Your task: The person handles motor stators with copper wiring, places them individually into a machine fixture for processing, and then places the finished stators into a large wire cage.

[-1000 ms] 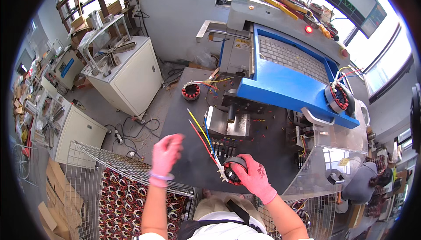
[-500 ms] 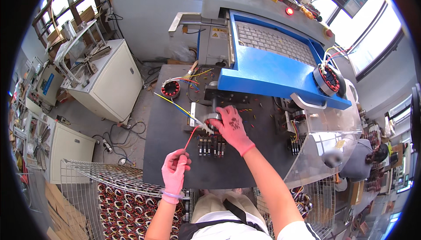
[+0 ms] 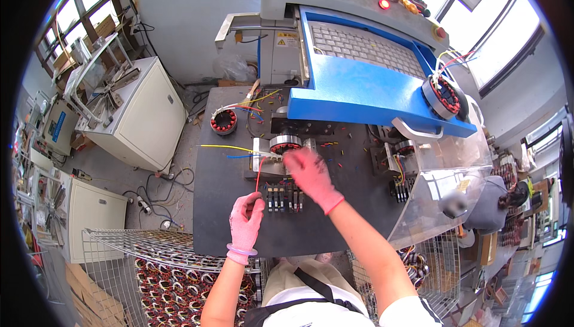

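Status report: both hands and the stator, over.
Left hand pinching red wire. Right hand blurred, partly covering stator. Stator at metal fixture; yellow wire, blue wire pointing left.

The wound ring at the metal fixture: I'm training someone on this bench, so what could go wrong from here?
The left hand holds the red wire, which runs up toward the wound ring; too hard a pull might strain it.

The yellow wire and blue wire stick out loose to the left and could snag.

Another ring sits at the right end of the blue frame; a bump might knock it off.
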Motion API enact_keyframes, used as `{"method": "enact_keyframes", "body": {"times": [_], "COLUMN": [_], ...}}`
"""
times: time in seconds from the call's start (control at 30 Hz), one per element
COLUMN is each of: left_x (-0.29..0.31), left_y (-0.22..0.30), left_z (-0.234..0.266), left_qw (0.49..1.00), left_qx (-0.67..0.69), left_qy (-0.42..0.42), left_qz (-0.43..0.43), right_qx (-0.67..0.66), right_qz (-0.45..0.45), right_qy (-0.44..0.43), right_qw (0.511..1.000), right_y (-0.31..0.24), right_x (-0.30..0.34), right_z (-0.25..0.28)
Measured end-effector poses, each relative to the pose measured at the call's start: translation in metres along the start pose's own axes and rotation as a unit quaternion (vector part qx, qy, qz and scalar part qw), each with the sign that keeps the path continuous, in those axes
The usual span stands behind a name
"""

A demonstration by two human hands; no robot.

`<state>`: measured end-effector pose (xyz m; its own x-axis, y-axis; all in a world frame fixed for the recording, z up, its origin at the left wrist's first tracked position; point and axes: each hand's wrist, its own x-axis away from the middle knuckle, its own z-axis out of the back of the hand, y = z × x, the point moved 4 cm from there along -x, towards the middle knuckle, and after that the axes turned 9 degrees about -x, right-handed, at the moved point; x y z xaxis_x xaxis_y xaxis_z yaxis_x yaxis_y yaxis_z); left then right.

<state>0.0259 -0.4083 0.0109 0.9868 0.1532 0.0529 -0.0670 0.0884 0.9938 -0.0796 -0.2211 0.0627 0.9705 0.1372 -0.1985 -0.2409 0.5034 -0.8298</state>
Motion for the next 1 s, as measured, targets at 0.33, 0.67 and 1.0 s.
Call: {"method": "enact_keyframes", "body": {"times": [0.33,0.67,1.0], "left_x": [0.042,0.048,0.03], "left_y": [0.032,-0.032,-0.009], "left_z": [-0.031,-0.058,-0.043], "left_qw": [0.887,0.775,0.882], "left_qx": [-0.405,-0.597,-0.433], "left_qy": [-0.089,-0.109,-0.054], "left_qz": [-0.203,-0.179,-0.179], "right_qx": [-0.147,-0.041,-0.047], "right_qz": [-0.202,-0.1,-0.081], "right_qy": [-0.207,-0.215,-0.171], "right_qw": [0.946,0.971,0.981], "right_y": [0.014,0.029,0.039], "right_x": [0.019,0.016,0.023], "right_z": [-0.018,-0.021,-0.028]}}
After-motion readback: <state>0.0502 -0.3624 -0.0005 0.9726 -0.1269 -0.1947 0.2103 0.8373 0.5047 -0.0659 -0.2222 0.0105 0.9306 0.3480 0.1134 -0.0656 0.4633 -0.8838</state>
